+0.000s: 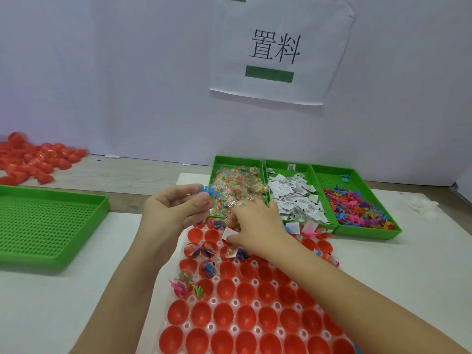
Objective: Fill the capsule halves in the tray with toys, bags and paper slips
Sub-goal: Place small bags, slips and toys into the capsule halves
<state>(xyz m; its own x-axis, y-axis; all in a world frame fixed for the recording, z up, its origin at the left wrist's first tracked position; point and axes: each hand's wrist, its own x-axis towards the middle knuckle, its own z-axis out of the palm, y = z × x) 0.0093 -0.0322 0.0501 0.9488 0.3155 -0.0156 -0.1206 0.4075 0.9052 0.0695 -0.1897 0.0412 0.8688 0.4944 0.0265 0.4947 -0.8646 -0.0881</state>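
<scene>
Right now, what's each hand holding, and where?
The left hand pinches a blue toy by its lower part. The right hand seems to pinch a paper slip by its edge.

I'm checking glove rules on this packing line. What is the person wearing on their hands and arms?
Nothing that shows. The left hand and right hand are bare, with no gloves, and I see no rings. The left forearm and right forearm are uncovered to the frame's edge: no sleeves, watch or bracelet in view.
</scene>
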